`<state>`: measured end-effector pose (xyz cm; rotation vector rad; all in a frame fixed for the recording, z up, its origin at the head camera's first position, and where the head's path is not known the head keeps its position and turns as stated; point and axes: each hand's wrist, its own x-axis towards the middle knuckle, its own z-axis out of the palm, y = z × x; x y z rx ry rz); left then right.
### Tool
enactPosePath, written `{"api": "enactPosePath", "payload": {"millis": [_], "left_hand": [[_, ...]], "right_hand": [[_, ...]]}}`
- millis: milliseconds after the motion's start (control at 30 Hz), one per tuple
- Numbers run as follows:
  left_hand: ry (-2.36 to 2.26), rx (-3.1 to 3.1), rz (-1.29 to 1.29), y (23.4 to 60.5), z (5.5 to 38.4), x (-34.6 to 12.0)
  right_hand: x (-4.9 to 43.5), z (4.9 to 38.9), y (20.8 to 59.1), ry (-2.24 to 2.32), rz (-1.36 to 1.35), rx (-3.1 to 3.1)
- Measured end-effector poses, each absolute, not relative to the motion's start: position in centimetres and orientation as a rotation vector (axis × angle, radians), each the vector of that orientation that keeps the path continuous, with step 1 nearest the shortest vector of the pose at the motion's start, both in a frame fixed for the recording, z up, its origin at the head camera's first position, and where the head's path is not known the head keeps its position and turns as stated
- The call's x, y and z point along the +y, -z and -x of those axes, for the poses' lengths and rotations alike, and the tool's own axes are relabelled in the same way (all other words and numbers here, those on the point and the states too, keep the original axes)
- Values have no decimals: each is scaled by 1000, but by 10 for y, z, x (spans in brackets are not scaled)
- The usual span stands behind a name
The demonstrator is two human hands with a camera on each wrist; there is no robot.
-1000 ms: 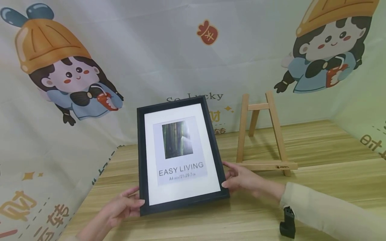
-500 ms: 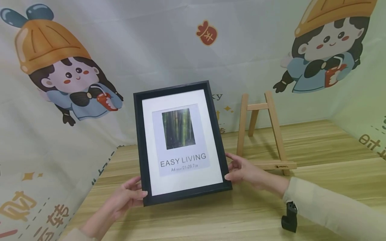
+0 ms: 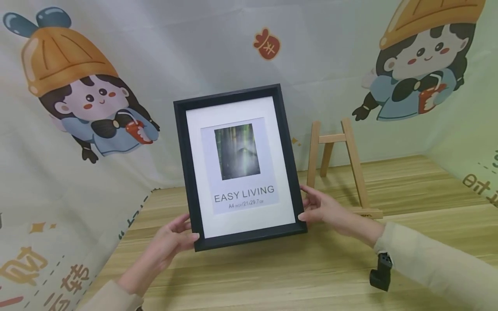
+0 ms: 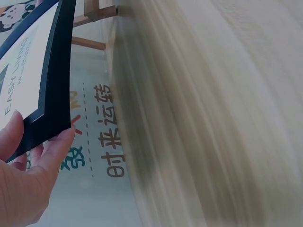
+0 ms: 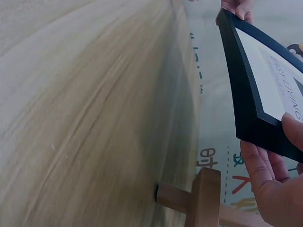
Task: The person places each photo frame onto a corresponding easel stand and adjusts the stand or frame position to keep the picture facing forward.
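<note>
A black picture frame (image 3: pixel 249 235) with a white mat and a bamboo picture is held up over the table, its face turned toward the head camera and slightly tilted. My left hand (image 3: pixel 175 237) grips its lower left side, thumb on the front edge and fingers behind. On the lower right side my right hand (image 3: pixel 324 211) grips it the same way. Both wrist views show the frame's bottom edge well off the tabletop, with the left hand (image 4: pixel 33 175) and the right hand (image 5: pixel 274 179) at its corners. Behind the right hand stands a small wooden easel (image 3: pixel 355 172).
The easel's front ledge (image 3: pixel 369 213) lies partly hidden behind my right forearm. A wood-grain table (image 3: pixel 253 276) spreads beneath. A printed cloth (image 3: pixel 186 52) with cartoon figures hangs at the back and sides. A black device (image 3: pixel 381 272) hangs from my right wrist.
Both hands have raised the picture frame and shifted it slightly right, and it stands more upright. The easel has stayed in place, with more of its ledge covered by my right hand and arm.
</note>
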<state>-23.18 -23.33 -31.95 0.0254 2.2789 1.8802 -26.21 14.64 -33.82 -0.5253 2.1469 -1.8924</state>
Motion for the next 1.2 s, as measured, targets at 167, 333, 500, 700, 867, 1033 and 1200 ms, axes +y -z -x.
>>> {"api": "enactPosePath", "payload": {"millis": [167, 333, 500, 700, 867, 1033, 1200], "left_hand": [[-1874, 2323, -42, 315, 237, -224], [-1913, 2346, -69, 312, 243, -212], [-1946, 2357, -88, 312, 249, -199], [-1975, 2367, -104, 313, 257, -183], [-2007, 2358, -135, 316, 265, -171], [-2036, 2343, -144, 318, 270, -160], [-2057, 2333, -166, 322, 276, -152]], "right_hand": [[154, 263, 331, 1886, 497, 2219], [163, 262, 325, 1839, 489, 2325], [173, 264, 323, 1830, 528, 2377], [185, 265, 322, 1843, 529, 2417], [196, 266, 322, 1827, 507, 2469], [205, 267, 323, 1820, 505, 2481], [211, 268, 325, 1822, 498, 2483]]}}
